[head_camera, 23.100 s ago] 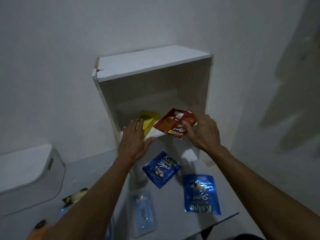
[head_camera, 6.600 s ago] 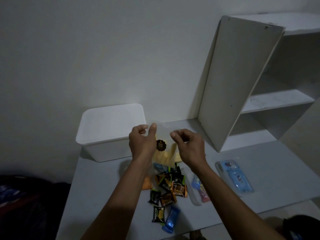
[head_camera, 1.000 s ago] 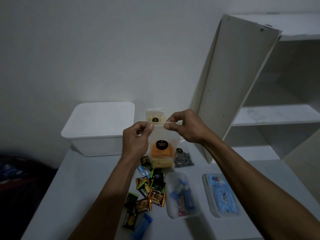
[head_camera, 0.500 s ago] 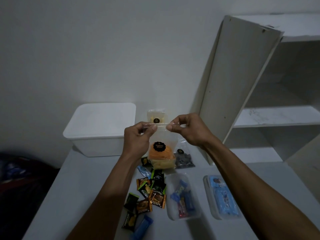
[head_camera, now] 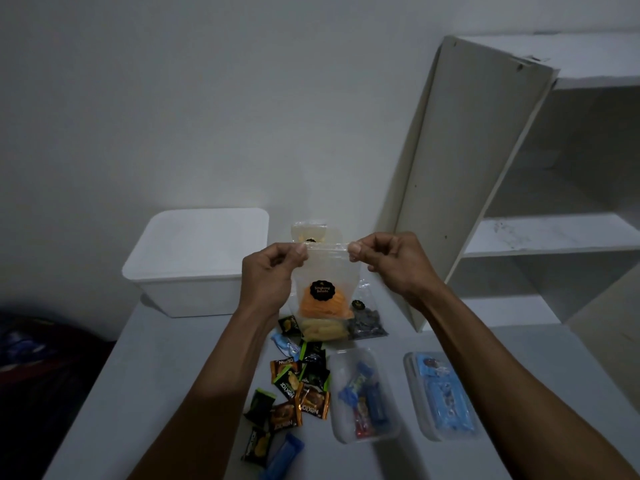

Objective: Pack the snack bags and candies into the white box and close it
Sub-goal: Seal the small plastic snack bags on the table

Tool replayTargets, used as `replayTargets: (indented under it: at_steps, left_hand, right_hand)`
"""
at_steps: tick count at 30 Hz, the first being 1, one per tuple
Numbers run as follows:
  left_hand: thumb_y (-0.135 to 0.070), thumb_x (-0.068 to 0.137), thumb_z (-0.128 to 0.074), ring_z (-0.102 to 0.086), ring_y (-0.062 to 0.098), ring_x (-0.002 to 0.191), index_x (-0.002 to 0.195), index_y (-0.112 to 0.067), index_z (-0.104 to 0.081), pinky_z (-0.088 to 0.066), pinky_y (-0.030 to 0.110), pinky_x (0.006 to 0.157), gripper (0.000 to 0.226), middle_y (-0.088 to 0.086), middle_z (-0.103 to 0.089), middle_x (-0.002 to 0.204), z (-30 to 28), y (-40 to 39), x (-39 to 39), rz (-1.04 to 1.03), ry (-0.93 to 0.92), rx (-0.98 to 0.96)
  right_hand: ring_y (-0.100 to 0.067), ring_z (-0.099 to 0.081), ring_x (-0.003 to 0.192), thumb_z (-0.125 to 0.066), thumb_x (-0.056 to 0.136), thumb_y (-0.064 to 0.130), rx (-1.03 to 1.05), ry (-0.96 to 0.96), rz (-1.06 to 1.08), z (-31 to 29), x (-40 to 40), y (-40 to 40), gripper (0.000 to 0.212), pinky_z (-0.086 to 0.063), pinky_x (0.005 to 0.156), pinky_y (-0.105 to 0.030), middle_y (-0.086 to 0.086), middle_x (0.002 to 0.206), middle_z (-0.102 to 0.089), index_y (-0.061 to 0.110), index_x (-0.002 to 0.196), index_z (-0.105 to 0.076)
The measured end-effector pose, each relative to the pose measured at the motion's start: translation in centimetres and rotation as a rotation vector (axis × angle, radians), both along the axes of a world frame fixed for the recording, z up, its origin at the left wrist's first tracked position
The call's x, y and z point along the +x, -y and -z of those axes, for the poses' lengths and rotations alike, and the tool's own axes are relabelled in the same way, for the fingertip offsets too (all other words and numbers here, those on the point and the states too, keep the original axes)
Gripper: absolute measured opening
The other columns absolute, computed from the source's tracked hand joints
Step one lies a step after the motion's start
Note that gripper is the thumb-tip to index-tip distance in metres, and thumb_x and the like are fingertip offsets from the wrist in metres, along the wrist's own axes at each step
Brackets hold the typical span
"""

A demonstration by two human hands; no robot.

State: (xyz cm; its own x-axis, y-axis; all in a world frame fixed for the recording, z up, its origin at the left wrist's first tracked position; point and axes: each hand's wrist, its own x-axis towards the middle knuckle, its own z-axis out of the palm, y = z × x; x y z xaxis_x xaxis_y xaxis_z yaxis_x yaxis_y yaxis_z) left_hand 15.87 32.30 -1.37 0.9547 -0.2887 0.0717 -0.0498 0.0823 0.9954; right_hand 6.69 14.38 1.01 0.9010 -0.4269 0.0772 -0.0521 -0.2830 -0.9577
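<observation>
I hold a clear zip bag of orange chips (head_camera: pixel 323 289) up over the table, its black round label facing me. My left hand (head_camera: pixel 270 275) pinches the bag's top left corner and my right hand (head_camera: pixel 391 261) pinches the top right corner. The white box (head_camera: pixel 197 261) stands behind my left hand with its lid on. Under the held bag lie a bag of pale yellow chips (head_camera: pixel 322 330) and a bag of dark snacks (head_camera: pixel 367 323). Several small candy packets (head_camera: pixel 298 386) are scattered on the table below. Another clear bag (head_camera: pixel 310 232) stands behind my fingers.
A clear tub of wrapped candies (head_camera: pixel 363 400) and a clear tub with blue packets (head_camera: pixel 441 396) sit at the right on the grey table (head_camera: pixel 145 393). A white shelf unit (head_camera: pixel 519 188) rises at the right, against the wall. Dark fabric lies off the table's left edge.
My hands have kept the orange chip bag pinched at its top edge. My right fingers slid a little to the right along the top; the bag stays at about the same height.
</observation>
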Motion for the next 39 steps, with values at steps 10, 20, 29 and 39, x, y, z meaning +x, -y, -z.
replayTargets:
  at_steps: [10,20,29,39]
  left_hand:
    - [-0.009,0.089,-0.067,-0.062,-0.006,0.065,0.084,-0.013,-0.070,-0.046,0.007,0.061,0.007,-0.001,-0.069,0.078,-0.4,0.6,-0.4,0.064,0.008,0.011]
    - [-0.010,0.089,-0.067,-0.064,0.017,0.085,0.077,-0.022,-0.071,-0.052,0.038,0.088,0.017,0.003,-0.071,0.080,-0.2,0.3,0.1,0.181,0.157,0.178]
    - [-0.040,0.080,-0.076,-0.062,0.011,0.083,0.093,-0.018,-0.068,-0.053,0.024,0.076,0.027,-0.002,-0.069,0.089,0.1,1.2,-1.2,-0.084,0.056,0.187]
    - [-0.019,0.090,-0.068,-0.053,-0.006,0.042,0.064,-0.014,-0.070,-0.042,0.005,0.044,0.027,-0.004,-0.065,0.049,-0.1,1.2,-2.3,-0.122,-0.174,0.197]
  right_hand:
    - [-0.013,-0.070,0.084,-0.070,0.089,0.033,-0.159,-0.025,0.025,0.0,0.7,-1.2,0.019,-0.056,0.084,-0.043,0.003,0.080,-0.074,0.021,0.074,-0.071]
    - [-0.005,-0.068,0.069,-0.065,0.094,0.028,-0.054,-0.145,-0.182,-2.1,0.9,-1.0,0.033,-0.046,0.053,-0.011,-0.016,0.086,-0.073,-0.004,0.091,-0.072]
    - [-0.004,-0.053,0.056,-0.064,0.094,0.030,-0.219,-0.167,-0.075,0.2,1.6,-2.0,0.028,-0.047,0.061,-0.027,0.000,0.068,-0.066,0.008,0.079,-0.070]
    - [-0.012,-0.060,0.063,-0.063,0.094,0.029,-0.215,-0.128,0.010,3.0,2.0,-4.6,0.024,-0.054,0.066,-0.037,-0.005,0.073,-0.071,0.013,0.079,-0.070]
